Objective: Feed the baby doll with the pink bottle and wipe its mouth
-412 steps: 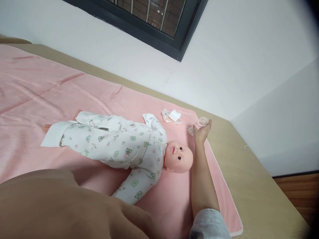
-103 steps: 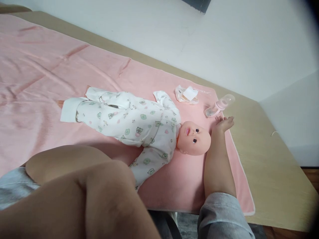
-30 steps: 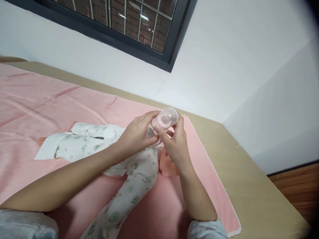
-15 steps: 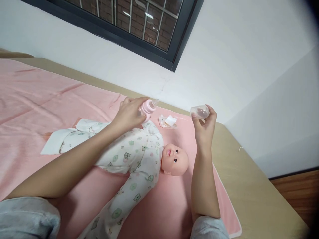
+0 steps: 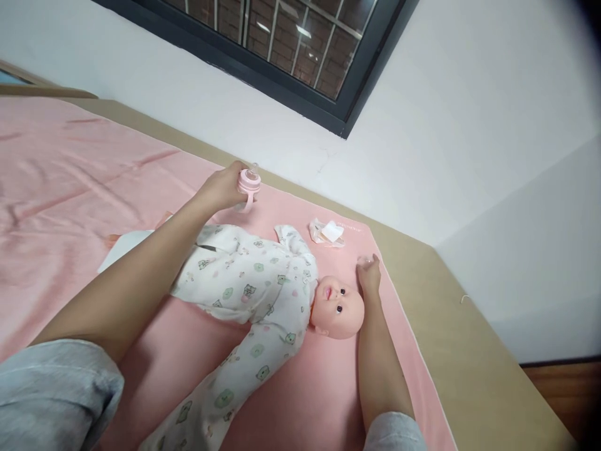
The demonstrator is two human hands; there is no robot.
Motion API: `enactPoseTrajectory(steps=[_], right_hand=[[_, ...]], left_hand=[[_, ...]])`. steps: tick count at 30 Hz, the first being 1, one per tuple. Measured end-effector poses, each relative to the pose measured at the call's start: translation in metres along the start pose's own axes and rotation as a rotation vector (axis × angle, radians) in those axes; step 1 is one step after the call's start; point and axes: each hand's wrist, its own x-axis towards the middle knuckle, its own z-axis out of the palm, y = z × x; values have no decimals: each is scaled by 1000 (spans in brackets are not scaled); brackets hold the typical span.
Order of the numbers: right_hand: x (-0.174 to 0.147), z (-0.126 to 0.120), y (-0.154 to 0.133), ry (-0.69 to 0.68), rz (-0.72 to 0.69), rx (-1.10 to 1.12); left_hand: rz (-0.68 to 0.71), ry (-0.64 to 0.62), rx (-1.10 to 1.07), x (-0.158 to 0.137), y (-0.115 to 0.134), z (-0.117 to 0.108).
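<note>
A pink-collared baby bottle (image 5: pixel 249 181) with a clear teat and a pink handle stands roughly upright, and my left hand (image 5: pixel 226 186) is closed around it, beyond the doll's body. At the doll's head end, my right hand (image 5: pixel 370 274) is low at the pink cloth with the clear bottle cap (image 5: pixel 364 259), mostly hidden by the fingers. Between and below my arms lies a baby doll (image 5: pixel 339 307) on its back, in a white suit printed with green and brown animals. My left forearm crosses above its legs.
A crumpled clear wrapper with a white piece (image 5: pixel 331 232) lies between my hands. The pink cloth (image 5: pixel 300 388) covers much of the wooden surface (image 5: pixel 451 326). Behind it rise a white wall (image 5: pixel 404 163) and a dark-framed window (image 5: pixel 342 119).
My left hand has moved left with the bottle, which has turned more upright. My right hand has lowered the cap to the cloth near the doll's head. The camera view has shifted slightly.
</note>
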Motion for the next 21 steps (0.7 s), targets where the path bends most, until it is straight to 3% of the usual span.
enactPoseTrajectory(steps=[10,21], right_hand=[[1,5,9,91,38,205],[-1,3,4,93,67,189]], left_hand=[[-206,-129,200,19,-34,17],[-239,-221,214,20,-46,29]])
